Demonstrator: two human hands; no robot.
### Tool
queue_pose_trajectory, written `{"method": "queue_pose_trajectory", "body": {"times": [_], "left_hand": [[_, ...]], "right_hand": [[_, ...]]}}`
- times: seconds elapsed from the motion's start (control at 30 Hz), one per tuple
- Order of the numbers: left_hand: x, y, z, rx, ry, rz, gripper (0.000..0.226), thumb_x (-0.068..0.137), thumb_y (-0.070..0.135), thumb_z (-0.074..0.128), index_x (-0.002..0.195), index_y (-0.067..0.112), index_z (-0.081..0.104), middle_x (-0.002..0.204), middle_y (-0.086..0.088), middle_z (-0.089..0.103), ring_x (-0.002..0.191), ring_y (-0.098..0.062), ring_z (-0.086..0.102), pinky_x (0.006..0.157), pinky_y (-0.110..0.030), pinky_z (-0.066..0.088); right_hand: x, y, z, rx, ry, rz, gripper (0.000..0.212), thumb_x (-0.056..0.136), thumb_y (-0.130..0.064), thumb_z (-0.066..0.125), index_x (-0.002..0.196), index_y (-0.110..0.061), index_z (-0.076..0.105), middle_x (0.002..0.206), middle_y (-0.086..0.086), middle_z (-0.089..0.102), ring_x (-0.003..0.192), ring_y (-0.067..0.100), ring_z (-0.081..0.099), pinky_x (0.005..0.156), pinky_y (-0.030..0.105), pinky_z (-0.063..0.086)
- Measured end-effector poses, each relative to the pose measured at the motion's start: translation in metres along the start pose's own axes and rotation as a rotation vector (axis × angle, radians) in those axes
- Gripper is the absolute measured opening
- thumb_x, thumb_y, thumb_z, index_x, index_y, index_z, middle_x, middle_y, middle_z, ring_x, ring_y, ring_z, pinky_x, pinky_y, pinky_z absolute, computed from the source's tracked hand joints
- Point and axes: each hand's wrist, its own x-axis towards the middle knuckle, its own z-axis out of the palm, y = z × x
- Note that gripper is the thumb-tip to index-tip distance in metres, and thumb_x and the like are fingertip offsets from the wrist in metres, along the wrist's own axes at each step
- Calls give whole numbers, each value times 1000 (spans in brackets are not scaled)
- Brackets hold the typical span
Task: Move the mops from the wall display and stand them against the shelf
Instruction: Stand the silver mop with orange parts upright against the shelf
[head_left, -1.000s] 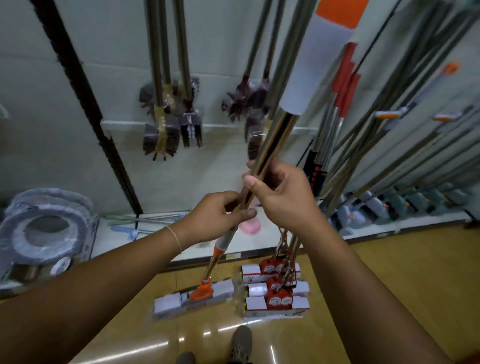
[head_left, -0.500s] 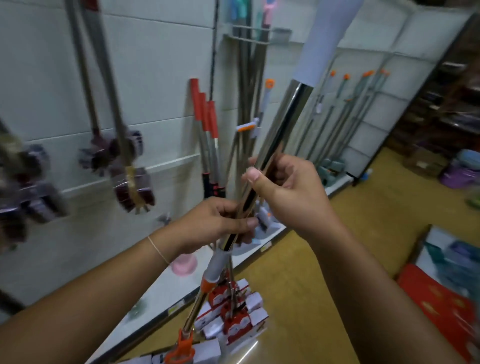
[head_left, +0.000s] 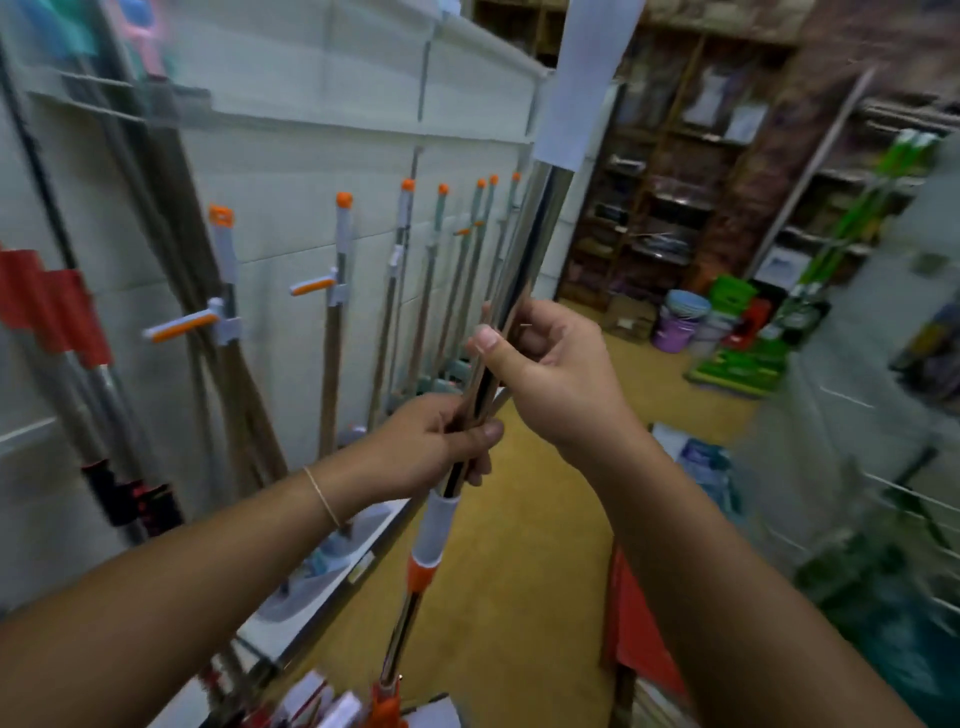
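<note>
I hold a bundle of mop poles upright in front of me. The thickest pole is shiny metal with a white sleeve near the top and a white and orange collar below my hands. My left hand is closed around the poles low down. My right hand grips them just above, thumb pressed on the front. The mop heads show at the bottom edge, white with orange and red parts. More mops with orange caps stand along the white wall display on the left.
Red-handled poles hang at the far left. A yellow floor runs down the aisle. Dark shelves stand at the back, with buckets and green boxes on the floor. A white wire rack is on the right.
My view has swung to the right, from the wall display toward the aisle and the back shelves. Both hands keep the same grip on the poles.
</note>
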Motion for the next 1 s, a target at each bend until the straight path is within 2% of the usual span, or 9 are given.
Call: {"method": "queue_pose_trajectory", "body": {"times": [0.13,0.2,0.27,0.37,0.47,0.53,0.83,1.0], "left_hand": [[66,5,27,24,-55,49,27,84,42,61,75,17,63,75,-10,71,75,-30,69,77,-51,54],[96,7,37,36,-92,67,31,82,47,60,82,16,62,78,-6,71,78,-28,69,81,-53,54],[124,8,45,43,-116,79,31,86,44,60,87,13,61,80,-5,71,80,-24,70,81,-52,55],[166,8,56,50,-140,102,25,94,32,58,91,8,60,84,-9,70,80,-22,69,80,-47,56],[211,4,65,56,-156,121,26,94,31,57,94,5,60,86,-10,70,79,-17,70,74,-32,57],[243,-1,68,67,-168,117,28,94,32,57,96,4,61,86,-9,70,77,-12,70,71,-25,56],[394,-40,67,11,-280,80,31,92,36,58,105,7,59,94,-10,70,87,-19,70,86,-44,56],[470,-47,59,0,-316,56,27,90,43,59,104,20,61,93,2,73,86,-9,70,85,-36,56]], "right_hand": [[28,19,-50,-24,47,-27,14,94,-8,64,108,-9,67,85,-3,74,83,7,70,76,24,57],[44,28,-70,-54,74,-42,14,94,-10,64,107,-14,67,83,-8,74,83,5,69,74,22,56],[59,37,-85,-81,106,-49,12,94,-12,64,101,-21,67,78,-13,74,80,2,69,70,21,56],[83,52,-106,-142,165,-39,14,95,-17,63,93,-30,65,80,-9,76,82,7,72,73,27,59],[112,72,-125,-191,206,-24,8,96,-24,61,91,-29,64,90,12,74,91,28,71,80,46,59],[134,88,-136,-214,237,-5,7,96,-25,60,90,-28,63,92,19,72,93,33,68,81,52,55],[250,170,-182,-272,361,68,16,96,-27,60,90,-13,65,88,23,70,87,37,67,74,59,54],[311,199,-208,-302,423,55,18,93,-32,62,91,-15,68,85,19,70,84,34,69,74,58,55]]}}
